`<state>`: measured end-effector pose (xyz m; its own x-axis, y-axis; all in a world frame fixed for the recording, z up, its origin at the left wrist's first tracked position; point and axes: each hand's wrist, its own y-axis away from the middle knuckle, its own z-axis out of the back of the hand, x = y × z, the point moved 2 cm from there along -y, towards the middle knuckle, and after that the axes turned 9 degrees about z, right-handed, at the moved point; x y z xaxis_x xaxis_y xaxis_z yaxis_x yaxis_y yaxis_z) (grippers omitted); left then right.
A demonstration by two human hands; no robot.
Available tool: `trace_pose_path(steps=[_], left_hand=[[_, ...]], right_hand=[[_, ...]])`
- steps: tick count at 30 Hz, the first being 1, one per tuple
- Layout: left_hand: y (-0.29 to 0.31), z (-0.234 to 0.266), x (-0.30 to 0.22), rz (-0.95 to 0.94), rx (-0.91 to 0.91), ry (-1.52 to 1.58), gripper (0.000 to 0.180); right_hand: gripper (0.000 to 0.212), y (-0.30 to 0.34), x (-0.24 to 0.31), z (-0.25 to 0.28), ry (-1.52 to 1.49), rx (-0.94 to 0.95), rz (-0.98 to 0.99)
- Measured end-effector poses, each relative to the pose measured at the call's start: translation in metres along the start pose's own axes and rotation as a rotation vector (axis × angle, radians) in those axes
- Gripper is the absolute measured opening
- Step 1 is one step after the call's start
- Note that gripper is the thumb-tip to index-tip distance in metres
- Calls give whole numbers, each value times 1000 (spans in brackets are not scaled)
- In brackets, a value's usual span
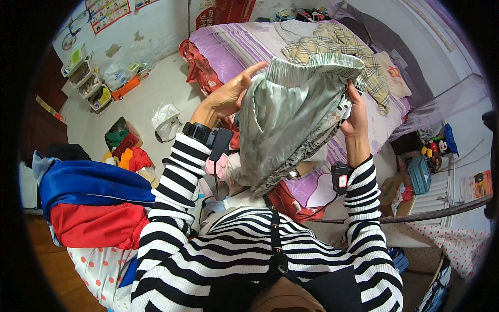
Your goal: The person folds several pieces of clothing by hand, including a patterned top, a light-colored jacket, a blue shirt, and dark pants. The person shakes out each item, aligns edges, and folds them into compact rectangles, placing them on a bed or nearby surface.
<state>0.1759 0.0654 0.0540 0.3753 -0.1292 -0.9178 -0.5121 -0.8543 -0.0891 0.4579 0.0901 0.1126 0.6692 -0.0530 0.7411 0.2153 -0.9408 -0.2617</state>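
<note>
Striped black-and-white sleeves [171, 208] fill the lower frame, both forearms raised toward the bed [228, 47]. Each wrist carries a black strapped device with a cable hanging from it.

Left hand [228, 93]: palm open, fingers extended and close together, pressed flat against the left side of a pale green satin garment [291, 119]. No pinch is visible on this side.

Right hand [356, 112]: fingers curled round the garment's right edge, gripping the fabric just below its gathered waistband.

Garment: held up in the air between the two hands, above the person's lap and in front of the bed; the waistband is uppermost and the cloth hangs down toward the chest.

Surroundings: the bed has a purple striped sheet, with a yellow plaid cloth [338, 47] lying on it behind the garment. A heap of folded clothing, blue over red [93, 203], sits to the person's left. Farther off on the pale floor lie a white plastic bag [165, 120] and a box of coloured clothes [122, 138]. A cardboard box [395, 192] stands at the right.
</note>
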Motion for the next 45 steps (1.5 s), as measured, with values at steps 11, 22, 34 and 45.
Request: trace_pose_path(steps=[11,22,34,45], left_hand=[[-2,-17,-17,35,-57,53,18],[9,-68,-109,-61,174,-880,33],[-21,-54,-54,-552,-425,-995,71],[8,-64,-88,-450,-351,-783,19]], right_hand=[[31,2,0,17,-28,30,-84],[25,8,3,-8,81,-145,-6],[23,43,2,-61,162,252,-20],[12,43,-30,-23,78,78,-187]])
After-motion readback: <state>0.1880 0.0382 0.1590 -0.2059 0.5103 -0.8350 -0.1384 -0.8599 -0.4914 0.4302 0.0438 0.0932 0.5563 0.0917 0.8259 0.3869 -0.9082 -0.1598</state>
